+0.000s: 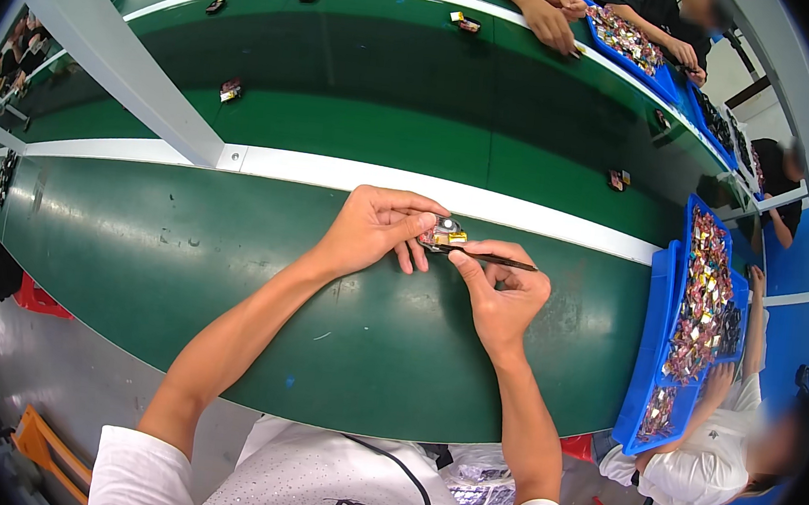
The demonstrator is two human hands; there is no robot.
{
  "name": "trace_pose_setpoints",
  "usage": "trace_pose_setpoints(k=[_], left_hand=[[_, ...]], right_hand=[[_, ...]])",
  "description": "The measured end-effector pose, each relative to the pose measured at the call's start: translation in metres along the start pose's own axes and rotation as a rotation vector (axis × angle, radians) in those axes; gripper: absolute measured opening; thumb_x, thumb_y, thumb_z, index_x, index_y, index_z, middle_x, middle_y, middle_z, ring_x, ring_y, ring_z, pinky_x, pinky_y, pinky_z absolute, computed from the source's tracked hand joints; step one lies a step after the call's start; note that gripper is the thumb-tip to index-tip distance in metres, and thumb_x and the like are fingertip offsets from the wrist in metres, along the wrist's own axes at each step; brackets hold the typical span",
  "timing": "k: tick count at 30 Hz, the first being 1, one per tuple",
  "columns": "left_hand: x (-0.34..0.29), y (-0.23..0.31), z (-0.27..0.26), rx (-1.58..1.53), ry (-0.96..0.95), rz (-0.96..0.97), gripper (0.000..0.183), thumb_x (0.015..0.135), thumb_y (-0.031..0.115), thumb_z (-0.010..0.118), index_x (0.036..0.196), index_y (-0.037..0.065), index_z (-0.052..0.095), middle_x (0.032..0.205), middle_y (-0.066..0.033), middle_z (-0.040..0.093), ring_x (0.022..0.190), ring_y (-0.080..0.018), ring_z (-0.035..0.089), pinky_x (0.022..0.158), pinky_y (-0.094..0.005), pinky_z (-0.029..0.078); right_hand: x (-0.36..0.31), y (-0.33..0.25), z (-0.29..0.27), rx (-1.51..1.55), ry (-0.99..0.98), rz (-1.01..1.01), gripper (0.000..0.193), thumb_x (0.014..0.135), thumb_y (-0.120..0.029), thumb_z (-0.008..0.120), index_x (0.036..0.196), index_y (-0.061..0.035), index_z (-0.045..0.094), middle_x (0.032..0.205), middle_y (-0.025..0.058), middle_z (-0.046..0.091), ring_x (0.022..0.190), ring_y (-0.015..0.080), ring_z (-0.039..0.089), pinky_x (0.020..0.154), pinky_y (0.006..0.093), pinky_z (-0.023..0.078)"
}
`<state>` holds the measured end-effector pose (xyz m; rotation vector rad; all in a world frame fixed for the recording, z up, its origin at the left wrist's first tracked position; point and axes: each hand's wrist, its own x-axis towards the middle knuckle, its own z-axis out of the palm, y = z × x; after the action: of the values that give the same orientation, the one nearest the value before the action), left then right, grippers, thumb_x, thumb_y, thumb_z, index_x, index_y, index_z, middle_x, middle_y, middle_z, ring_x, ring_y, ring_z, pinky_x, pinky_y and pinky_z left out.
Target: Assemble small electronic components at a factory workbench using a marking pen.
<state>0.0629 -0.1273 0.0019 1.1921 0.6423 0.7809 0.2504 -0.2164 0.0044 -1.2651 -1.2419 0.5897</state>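
Over the green worktop [197,281], my left hand [371,228] pinches a small electronic assembly [447,229] by its left side, thumb and fingers closed on it. The piece is dark, with a round silvery part and a yellow patch; its finer details are too small to make out. My right hand [505,299] grips black tweezers [506,260] like a pen. Their tip lies against the lower edge of the assembly, and whether it holds a part there I cannot tell. Both hands meet near the middle of the worktop, just short of the white rail.
Beyond the white rail [305,169] runs a green conveyor belt [367,132] with several small assemblies [231,91] on it. A slanted grey post [132,51] rises at left. Blue bins [656,316] of small parts stand at right, beside a co-worker in white [700,466]. Others work across the belt.
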Motion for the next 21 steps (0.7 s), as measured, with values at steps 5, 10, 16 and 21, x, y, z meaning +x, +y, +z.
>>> trace_pose_setpoints(k=[5, 10, 16, 21], left_hand=[[-0.0015, 0.0006, 0.0018, 0.020, 0.006, -0.006, 0.028, 0.101, 0.012, 0.065, 0.117, -0.011, 0.070, 0.089, -0.0168, 0.075, 0.063, -0.0181, 0.072, 0.051, -0.0264, 0.057], [-0.0015, 0.0019, 0.0039, 0.031, 0.028, -0.045, 0.027, 0.100, 0.011, 0.065, 0.115, -0.011, 0.070, 0.084, -0.0163, 0.074, 0.062, -0.0173, 0.071, 0.052, -0.0259, 0.056], [-0.0012, -0.0028, 0.0006, 0.044, 0.035, -0.008, 0.026, 0.101, 0.011, 0.064, 0.114, -0.011, 0.071, 0.083, -0.0165, 0.074, 0.060, -0.0199, 0.072, 0.051, -0.0274, 0.057], [-0.0015, -0.0032, 0.0011, 0.033, 0.040, -0.001, 0.027, 0.102, 0.011, 0.064, 0.114, -0.011, 0.071, 0.084, -0.0169, 0.074, 0.059, -0.0196, 0.072, 0.051, -0.0273, 0.057]], right_hand=[[0.0019, -0.0005, -0.0015, -0.030, -0.009, 0.015, 0.009, 0.081, 0.000, 0.085, 0.086, 0.0013, 0.077, 0.069, -0.0025, 0.067, 0.047, -0.0007, 0.033, 0.045, 0.0229, 0.022], [0.0024, 0.0000, -0.0023, -0.059, -0.031, 0.043, 0.013, 0.080, 0.000, 0.085, 0.090, -0.0001, 0.077, 0.056, -0.0069, 0.054, 0.046, -0.0014, 0.033, 0.046, 0.0224, 0.021], [0.0029, -0.0038, -0.0001, -0.026, -0.023, 0.047, 0.012, 0.080, 0.001, 0.084, 0.090, 0.0008, 0.076, 0.060, -0.0048, 0.059, 0.046, -0.0008, 0.034, 0.047, 0.0216, 0.023], [0.0029, -0.0050, 0.0006, -0.062, -0.036, -0.029, 0.014, 0.078, 0.001, 0.085, 0.089, -0.0004, 0.077, 0.074, 0.0007, 0.072, 0.046, 0.0012, 0.036, 0.045, 0.0224, 0.027]])
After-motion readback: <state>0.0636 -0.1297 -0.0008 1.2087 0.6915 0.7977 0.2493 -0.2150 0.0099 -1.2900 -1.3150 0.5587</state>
